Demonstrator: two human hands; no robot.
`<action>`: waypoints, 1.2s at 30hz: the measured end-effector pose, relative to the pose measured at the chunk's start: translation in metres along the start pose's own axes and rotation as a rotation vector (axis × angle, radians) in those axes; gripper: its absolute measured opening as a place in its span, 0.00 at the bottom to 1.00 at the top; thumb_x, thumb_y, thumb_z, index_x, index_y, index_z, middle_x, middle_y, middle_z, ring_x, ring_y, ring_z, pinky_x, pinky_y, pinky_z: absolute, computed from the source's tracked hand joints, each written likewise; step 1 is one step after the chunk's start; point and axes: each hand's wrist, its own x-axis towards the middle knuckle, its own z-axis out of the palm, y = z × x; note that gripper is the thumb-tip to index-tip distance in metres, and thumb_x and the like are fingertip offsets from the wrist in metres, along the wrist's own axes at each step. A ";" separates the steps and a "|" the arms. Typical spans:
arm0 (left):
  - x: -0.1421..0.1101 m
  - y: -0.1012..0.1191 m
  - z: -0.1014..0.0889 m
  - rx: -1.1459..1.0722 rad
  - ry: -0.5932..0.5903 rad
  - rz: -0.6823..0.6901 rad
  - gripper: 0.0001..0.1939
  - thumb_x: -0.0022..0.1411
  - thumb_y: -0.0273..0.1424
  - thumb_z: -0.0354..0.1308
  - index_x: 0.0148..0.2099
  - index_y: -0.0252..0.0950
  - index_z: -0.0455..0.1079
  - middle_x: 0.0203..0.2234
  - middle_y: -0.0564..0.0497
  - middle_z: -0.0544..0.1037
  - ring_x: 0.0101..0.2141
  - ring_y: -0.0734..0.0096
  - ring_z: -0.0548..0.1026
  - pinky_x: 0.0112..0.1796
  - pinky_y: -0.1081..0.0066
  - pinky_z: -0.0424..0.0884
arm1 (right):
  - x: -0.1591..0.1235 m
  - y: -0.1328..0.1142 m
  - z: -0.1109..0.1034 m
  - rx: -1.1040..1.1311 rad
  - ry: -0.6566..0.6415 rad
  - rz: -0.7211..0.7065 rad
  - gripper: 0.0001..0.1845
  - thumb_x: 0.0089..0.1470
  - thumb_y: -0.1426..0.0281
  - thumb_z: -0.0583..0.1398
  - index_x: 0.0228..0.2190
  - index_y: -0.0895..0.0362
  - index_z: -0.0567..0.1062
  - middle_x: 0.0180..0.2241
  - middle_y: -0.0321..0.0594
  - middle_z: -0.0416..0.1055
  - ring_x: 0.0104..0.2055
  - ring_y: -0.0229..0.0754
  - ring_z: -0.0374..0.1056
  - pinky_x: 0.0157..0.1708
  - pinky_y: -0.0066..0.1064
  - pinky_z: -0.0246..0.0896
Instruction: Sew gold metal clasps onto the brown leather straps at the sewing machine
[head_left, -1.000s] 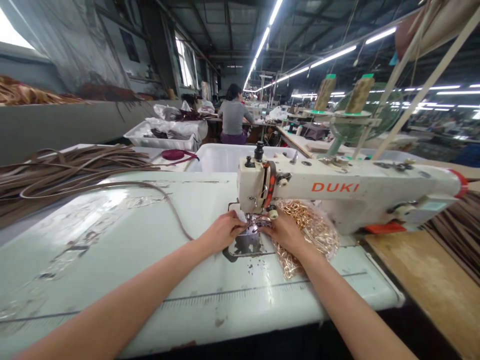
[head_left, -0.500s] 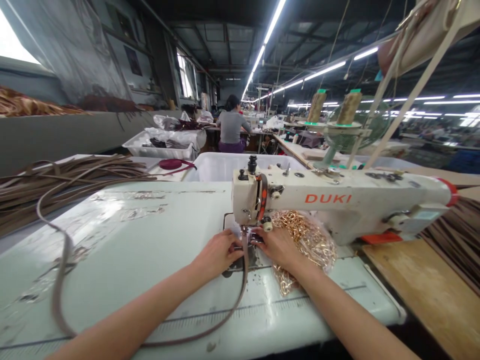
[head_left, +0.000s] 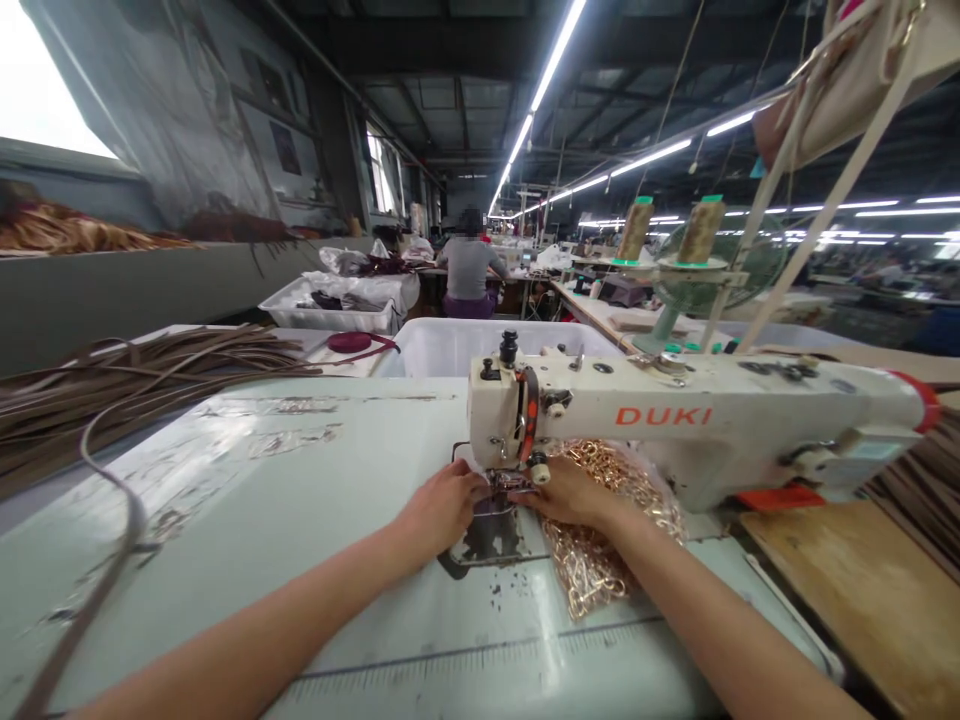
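Note:
A white sewing machine (head_left: 667,415) marked DUKI stands in front of me, its head over a worn metal plate (head_left: 487,540). My left hand (head_left: 442,508) is closed at the left side of the presser foot (head_left: 504,482), fingertips pinched together. My right hand (head_left: 574,492) is at the foot's right side, its fingers bent in close. What the fingertips hold is too small and covered to make out. A long brown strap (head_left: 131,520) curves over the left of the pale table and leaves at the lower left. Beside my right hand lies a clear bag of gold-coloured metal clasps (head_left: 600,570).
Brown straps (head_left: 150,385) lie piled at the left, near a dark red coiled strap (head_left: 352,343). Behind the machine stands a white bin (head_left: 442,345). Thread cones (head_left: 701,230) rise at the right, above a wooden board (head_left: 862,590). A person (head_left: 469,265) sits farther back.
The strap's loop in front of the needle is gone from view, and its left part now runs down to the lower left. Both hands stay at the presser foot. The view has shifted slightly.

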 end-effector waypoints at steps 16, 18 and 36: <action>0.012 -0.020 0.011 -0.161 0.108 0.184 0.11 0.66 0.31 0.51 0.40 0.40 0.75 0.38 0.50 0.74 0.41 0.67 0.72 0.44 0.72 0.67 | -0.005 -0.006 0.015 -0.005 0.080 0.091 0.13 0.55 0.77 0.54 0.38 0.56 0.77 0.40 0.45 0.75 0.42 0.46 0.70 0.41 0.31 0.57; 0.013 -0.022 0.011 -0.192 0.117 0.178 0.10 0.65 0.30 0.52 0.40 0.40 0.75 0.39 0.50 0.74 0.41 0.68 0.72 0.45 0.73 0.67 | -0.006 -0.006 0.014 0.000 0.069 0.085 0.14 0.54 0.78 0.54 0.38 0.56 0.77 0.40 0.45 0.75 0.43 0.45 0.69 0.42 0.31 0.57; 0.007 -0.015 0.014 -0.208 0.088 0.099 0.12 0.67 0.29 0.48 0.42 0.38 0.74 0.38 0.49 0.72 0.40 0.68 0.72 0.44 0.72 0.67 | -0.006 -0.009 0.015 0.057 0.108 0.100 0.13 0.60 0.63 0.56 0.41 0.54 0.77 0.40 0.43 0.74 0.43 0.48 0.69 0.43 0.32 0.59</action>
